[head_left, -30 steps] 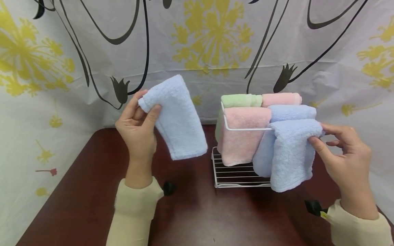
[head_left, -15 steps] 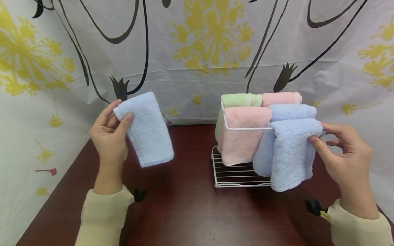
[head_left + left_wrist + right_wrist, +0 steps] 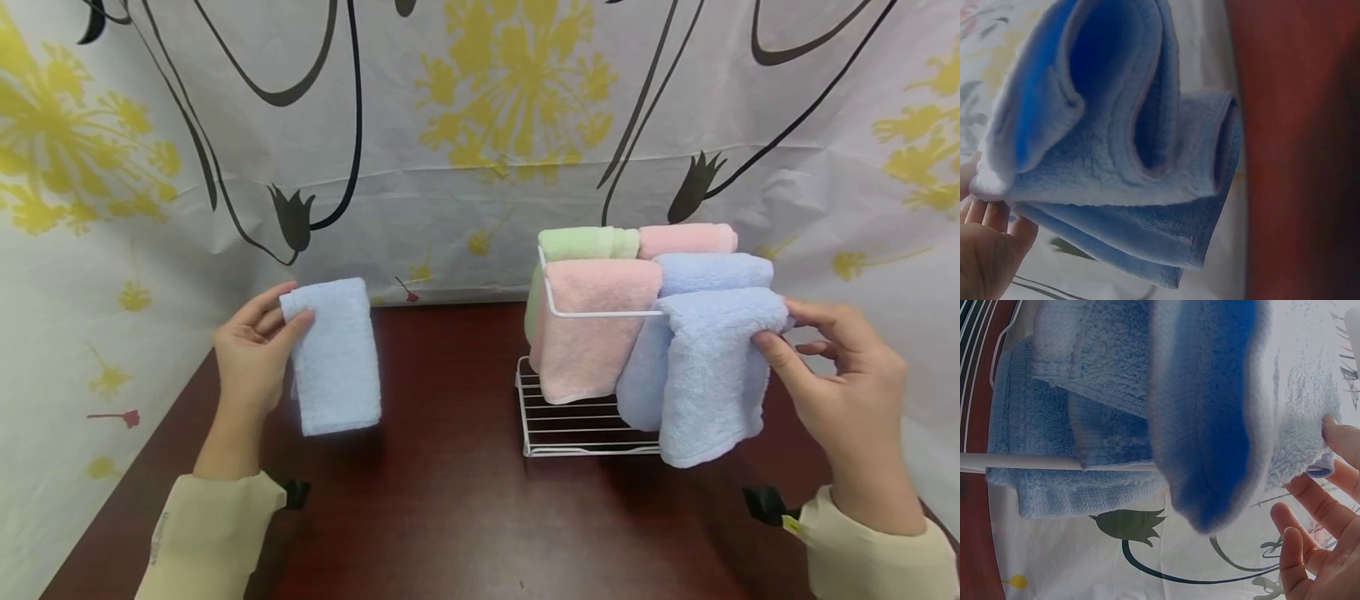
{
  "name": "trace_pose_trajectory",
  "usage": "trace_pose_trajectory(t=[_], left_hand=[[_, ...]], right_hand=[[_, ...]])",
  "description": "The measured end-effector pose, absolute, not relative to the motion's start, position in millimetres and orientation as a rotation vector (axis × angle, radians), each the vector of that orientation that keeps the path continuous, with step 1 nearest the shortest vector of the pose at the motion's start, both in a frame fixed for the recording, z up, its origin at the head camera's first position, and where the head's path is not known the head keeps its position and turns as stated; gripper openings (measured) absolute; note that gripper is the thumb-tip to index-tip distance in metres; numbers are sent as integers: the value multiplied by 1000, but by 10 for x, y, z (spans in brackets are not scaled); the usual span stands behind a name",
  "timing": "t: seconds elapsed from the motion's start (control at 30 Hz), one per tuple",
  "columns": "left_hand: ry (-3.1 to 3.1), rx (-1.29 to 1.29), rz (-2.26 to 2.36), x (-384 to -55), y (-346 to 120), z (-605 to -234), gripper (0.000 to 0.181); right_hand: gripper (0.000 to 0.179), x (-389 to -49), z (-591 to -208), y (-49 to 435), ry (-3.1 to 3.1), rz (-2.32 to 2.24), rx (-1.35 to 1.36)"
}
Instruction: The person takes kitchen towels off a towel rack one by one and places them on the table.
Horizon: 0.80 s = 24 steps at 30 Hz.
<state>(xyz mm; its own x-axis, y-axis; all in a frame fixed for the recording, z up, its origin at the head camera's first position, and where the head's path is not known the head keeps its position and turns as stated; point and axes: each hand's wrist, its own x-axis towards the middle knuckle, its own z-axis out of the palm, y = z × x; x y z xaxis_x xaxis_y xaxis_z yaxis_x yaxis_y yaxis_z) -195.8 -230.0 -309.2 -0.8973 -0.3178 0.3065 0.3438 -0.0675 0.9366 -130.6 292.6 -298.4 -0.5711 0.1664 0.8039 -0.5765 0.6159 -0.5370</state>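
Note:
My left hand [image 3: 251,358] pinches the upper left corner of a folded light blue towel [image 3: 335,358], which hangs down over the table's left part. Its stacked folds [image 3: 1116,137] fan out in the left wrist view. At the right, thumb and fingers of my right hand [image 3: 855,383] pinch the upper right edge of another light blue towel [image 3: 716,383]. That towel drapes over the front bar of a white wire rack [image 3: 600,315]. In the right wrist view its hanging layers [image 3: 1210,412] lie close to the camera, with the rack's bar [image 3: 1035,462] passing behind them.
Behind the front bar hang a pink towel [image 3: 596,333], a second blue towel [image 3: 712,271], a green towel [image 3: 588,243] and another pink towel [image 3: 688,239]. The rack stands on a dark red table [image 3: 465,508]. A patterned curtain [image 3: 480,200] closes off the back.
My left hand has moved left and down with its blue towel, which now hangs straighter. The right hand and the towels on the rack have stayed in place.

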Motion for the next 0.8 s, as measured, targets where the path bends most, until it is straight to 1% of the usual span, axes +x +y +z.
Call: trace_pose_trajectory(t=[0.3, 0.47, 0.63, 0.8], left_hand=[[-2000, 56, -2042, -2221, -2521, -3388, 45], [-2049, 86, -2067, -2291, -2583, -3494, 47], [-2103, 156, -2061, -2308, -2593, -3494, 49], [-2199, 192, -2032, -2240, -2561, -3425, 56]], right_hand=[[34, -1315, -2985, 2929, -1905, 1052, 373], [34, -1322, -3008, 2927, -1914, 1037, 363], [34, -1331, -3024, 2937, -1910, 1050, 365], [33, -1348, -3019, 2951, -1900, 1050, 363]])
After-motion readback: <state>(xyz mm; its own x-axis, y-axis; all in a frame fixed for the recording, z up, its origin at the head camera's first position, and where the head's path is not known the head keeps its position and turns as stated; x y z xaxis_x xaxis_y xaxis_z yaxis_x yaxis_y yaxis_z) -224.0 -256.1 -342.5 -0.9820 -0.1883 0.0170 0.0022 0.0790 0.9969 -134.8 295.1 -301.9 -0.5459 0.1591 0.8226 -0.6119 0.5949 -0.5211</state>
